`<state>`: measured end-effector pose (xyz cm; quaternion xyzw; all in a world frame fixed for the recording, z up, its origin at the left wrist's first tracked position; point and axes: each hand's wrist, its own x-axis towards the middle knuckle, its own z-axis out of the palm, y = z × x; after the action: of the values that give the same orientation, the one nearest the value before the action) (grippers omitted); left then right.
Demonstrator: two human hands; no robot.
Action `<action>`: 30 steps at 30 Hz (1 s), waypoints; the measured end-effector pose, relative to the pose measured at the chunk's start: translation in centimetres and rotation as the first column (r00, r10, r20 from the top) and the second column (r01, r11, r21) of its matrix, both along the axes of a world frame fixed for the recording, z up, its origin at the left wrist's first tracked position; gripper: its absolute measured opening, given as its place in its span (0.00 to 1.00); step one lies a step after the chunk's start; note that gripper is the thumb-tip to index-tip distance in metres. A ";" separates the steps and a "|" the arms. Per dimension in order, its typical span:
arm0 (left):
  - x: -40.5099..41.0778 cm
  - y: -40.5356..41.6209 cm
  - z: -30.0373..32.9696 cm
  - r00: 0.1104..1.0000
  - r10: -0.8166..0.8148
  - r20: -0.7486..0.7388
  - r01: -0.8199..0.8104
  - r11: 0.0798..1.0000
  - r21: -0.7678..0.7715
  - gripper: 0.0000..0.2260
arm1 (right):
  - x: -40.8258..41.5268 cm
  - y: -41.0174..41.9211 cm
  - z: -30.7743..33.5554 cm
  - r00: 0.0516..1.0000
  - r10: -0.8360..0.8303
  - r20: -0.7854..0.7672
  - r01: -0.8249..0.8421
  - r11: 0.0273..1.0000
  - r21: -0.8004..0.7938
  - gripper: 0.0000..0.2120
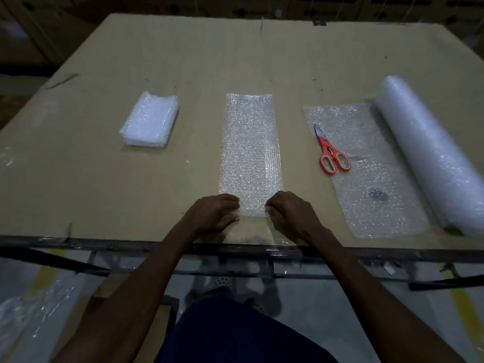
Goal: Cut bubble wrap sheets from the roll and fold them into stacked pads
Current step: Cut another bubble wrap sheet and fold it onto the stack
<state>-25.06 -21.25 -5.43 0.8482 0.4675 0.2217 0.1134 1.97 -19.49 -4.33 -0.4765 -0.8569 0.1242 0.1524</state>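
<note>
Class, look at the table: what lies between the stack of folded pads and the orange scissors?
In the head view, a long cut bubble wrap strip; both hands pinch its near end.

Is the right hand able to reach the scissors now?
Probably yes, but not at once. The scissors lie uncovered to the right of the right hand, with nothing between. That hand now pinches the near end of the strip, so it must let go first.

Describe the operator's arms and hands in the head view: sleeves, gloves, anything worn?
Both forearms are bare up to the frame edge: no sleeves in view. The left hand and right hand wear no gloves, and no rings, watch or wristband show, though the picture is dim. The only clothing in view is dark blue fabric at the bottom centre.
</note>
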 end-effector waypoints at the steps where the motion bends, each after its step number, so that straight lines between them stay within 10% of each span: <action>1: 0.1 -0.1 0.1 1.000 0.006 -0.005 -0.006 1.000 0.021 0.14 | 0.1 0.1 0.3 1.000 -0.012 0.000 0.012 1.000 -0.015 0.07; 7: 0.0 1.1 1.9 0.987 0.106 0.116 -0.101 0.993 -0.056 0.07 | 1.3 1.1 1.7 0.994 0.030 -0.106 -0.048 0.983 -0.175 0.26; 13: -1.2 6.3 3.2 0.851 0.290 0.437 -0.170 0.941 -0.293 0.06 | 0.8 5.6 2.2 0.888 -0.192 -0.418 0.124 0.975 -0.186 0.03; 30: -4.8 27.4 4.9 0.742 0.425 0.519 -0.286 0.900 -0.329 0.04 | -3.8 25.3 3.6 0.488 -0.643 -0.590 0.322 0.761 -0.563 0.03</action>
<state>-29.88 6.16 -0.56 0.6156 0.5865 0.4313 0.3018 -1.79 5.84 -0.69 -0.6241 -0.4961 0.4246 0.4292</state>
